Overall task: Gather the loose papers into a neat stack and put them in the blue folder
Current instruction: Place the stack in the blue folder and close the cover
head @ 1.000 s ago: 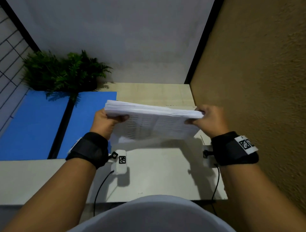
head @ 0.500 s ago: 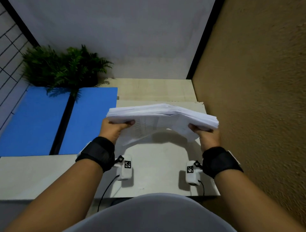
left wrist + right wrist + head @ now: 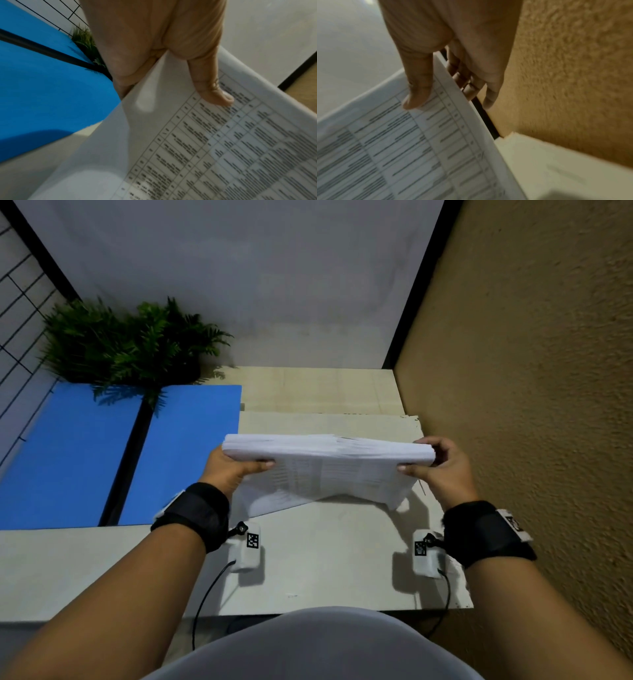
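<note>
A thick stack of white printed papers (image 3: pixel 325 463) stands tilted on its lower edge on the pale table (image 3: pixel 325 570). My left hand (image 3: pixel 233 467) grips its left end, thumb on the printed face (image 3: pixel 214 94). My right hand (image 3: pixel 435 463) grips the right end, thumb in front (image 3: pixel 418 94) and fingers (image 3: pixel 467 81) behind. The printed tables on the papers (image 3: pixel 223 148) (image 3: pixel 402 148) face me. The blue folder (image 3: pixel 137 453) lies open and flat to the left, its black spine (image 3: pixel 126 460) down the middle; its blue cover (image 3: pixel 42 94) sits just beside my left hand.
A green fern-like plant (image 3: pixel 126 344) overhangs the folder's far edge. A rough tan wall (image 3: pixel 531 405) runs close along the right of the table. A grey wall (image 3: pixel 239 285) closes the back. A light wooden surface (image 3: pixel 318 388) lies beyond the papers.
The stack was dropped lower and sagged between my hands half a second ago; now it is raised and tilted upright again, with its top edges more even. Both hands kept their grip.
</note>
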{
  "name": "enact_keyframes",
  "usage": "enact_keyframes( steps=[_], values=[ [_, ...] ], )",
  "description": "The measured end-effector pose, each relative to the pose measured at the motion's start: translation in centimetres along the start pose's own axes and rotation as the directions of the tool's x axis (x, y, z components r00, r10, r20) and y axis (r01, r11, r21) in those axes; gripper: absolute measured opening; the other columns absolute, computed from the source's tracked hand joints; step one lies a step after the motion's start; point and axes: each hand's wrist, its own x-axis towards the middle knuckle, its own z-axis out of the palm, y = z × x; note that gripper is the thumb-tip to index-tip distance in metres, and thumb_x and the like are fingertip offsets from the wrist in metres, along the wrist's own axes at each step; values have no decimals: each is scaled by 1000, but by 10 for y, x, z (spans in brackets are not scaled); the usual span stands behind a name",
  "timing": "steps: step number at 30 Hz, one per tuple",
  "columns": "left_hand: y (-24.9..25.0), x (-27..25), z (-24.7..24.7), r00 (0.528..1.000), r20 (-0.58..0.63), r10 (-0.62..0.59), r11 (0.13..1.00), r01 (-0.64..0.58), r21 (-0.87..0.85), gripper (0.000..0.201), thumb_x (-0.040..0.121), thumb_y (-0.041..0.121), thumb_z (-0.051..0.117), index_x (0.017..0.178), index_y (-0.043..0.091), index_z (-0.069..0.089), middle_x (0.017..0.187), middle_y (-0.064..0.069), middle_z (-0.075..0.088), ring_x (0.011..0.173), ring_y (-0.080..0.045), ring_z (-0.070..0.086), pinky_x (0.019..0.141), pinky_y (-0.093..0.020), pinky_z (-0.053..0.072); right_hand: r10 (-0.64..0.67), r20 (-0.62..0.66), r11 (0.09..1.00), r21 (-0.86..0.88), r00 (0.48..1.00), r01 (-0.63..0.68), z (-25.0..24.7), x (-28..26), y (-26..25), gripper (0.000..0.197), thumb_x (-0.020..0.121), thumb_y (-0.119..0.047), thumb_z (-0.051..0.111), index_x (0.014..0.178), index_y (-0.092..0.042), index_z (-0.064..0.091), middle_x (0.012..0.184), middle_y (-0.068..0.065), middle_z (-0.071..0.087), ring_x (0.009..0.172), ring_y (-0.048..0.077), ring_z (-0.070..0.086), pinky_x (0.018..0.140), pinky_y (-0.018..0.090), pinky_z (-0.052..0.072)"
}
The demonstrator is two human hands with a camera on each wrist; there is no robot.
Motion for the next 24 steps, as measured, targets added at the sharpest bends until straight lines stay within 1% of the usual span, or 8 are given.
enact_keyframes(
  steps=[3,6,8,11,14,19,22,24],
  values=[
    [-7,5,-1,999,-7,-32,999,33,23,60,62,-8,84,119,2,65,112,-12,71,100,-22,67,89,-36,53,-118,62,903,-408,991,133,0,6,-13,40,59,5,81,84,-21,63,88,-1,64,85,19,60,77,39,55],
    [-9,7,1,998,-3,-55,998,55,29,57,64,-10,83,116,5,65,113,-13,69,105,-26,63,95,-40,50,-205,280,443,-828,938,344,20,5,-33,35,65,-15,80,96,-18,64,96,2,63,91,25,59,86,40,47],
    [-12,10,2,997,-11,-77,996,77,51,56,64,-9,83,115,7,65,114,-11,68,107,-27,61,97,-41,49,-142,375,302,-865,916,400,40,2,-43,37,71,-24,78,103,-18,60,96,2,65,92,25,61,88,38,44],
    [-16,13,2,993,-2,-120,990,120,80,61,64,-9,83,120,4,63,117,-9,68,110,-27,61,100,-43,48,-90,466,240,-847,880,474,70,-2,-47,45,75,-32,73,114,-22,53,96,1,68,92,27,64,68,30,37],
    [-25,11,8,987,-50,-154,986,156,52,56,72,-17,73,122,5,61,111,-4,64,104,-23,58,92,-35,46,-100,536,176,-820,838,545,92,-4,-46,50,79,-24,61,127,-34,48,99,0,69,93,26,65,65,28,37],
    [-38,3,5,981,-105,-164,986,163,-20,40,79,-11,70,114,7,64,97,-2,67,89,-20,62,68,-27,52,-31,591,78,-803,806,591,110,0,-60,23,86,-12,53,103,-22,66,96,5,68,94,30,63,65,29,34],
    [-32,13,-20,990,-119,-73,994,82,71,24,85,-10,65,104,5,60,83,-2,60,74,-13,56,53,-12,49,-37,581,150,-801,813,580,113,1,-72,18,83,-12,56,92,-20,68,88,6,69,87,30,63,62,29,36],
    [-35,25,-56,988,-154,1,984,26,175,19,86,-9,64,91,8,61,80,-3,60,80,-23,59,70,-17,57,-59,552,277,-792,832,545,115,2,-83,9,80,-13,61,83,-19,68,82,7,68,84,32,63,61,30,38]
  ],
)
